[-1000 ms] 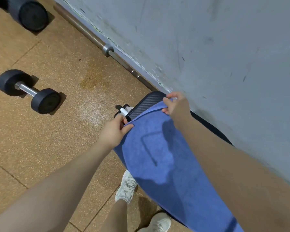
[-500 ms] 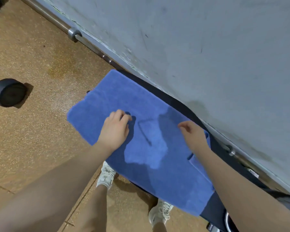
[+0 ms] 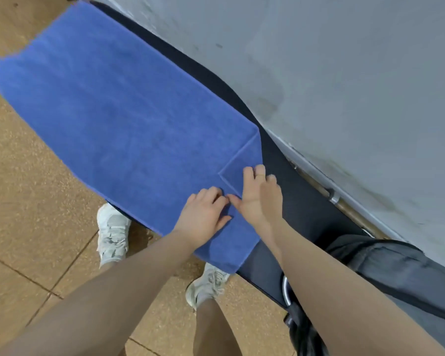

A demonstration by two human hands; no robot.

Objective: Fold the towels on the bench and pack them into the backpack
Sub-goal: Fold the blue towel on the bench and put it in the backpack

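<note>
A blue towel [image 3: 118, 111] lies spread flat along the black bench [image 3: 298, 201], its near edge hanging over the bench's side. One corner of the towel is turned over near its right end. My left hand [image 3: 203, 214] rests flat on the towel with fingers spread. My right hand [image 3: 260, 194] presses on the turned-over corner, right beside the left hand. A grey backpack [image 3: 396, 273] sits on the bench at the lower right, partly hidden by my right forearm.
A grey wall [image 3: 344, 73] runs close behind the bench. A barbell bar [image 3: 339, 199] lies along the wall's foot. My feet in white shoes [image 3: 112, 235] stand on the brown speckled floor [image 3: 23, 227] next to the bench.
The view has swung right along the bench. Both hands slid from the towel's far end to its right end and now lie together on a turned-over corner. The backpack came into view.
</note>
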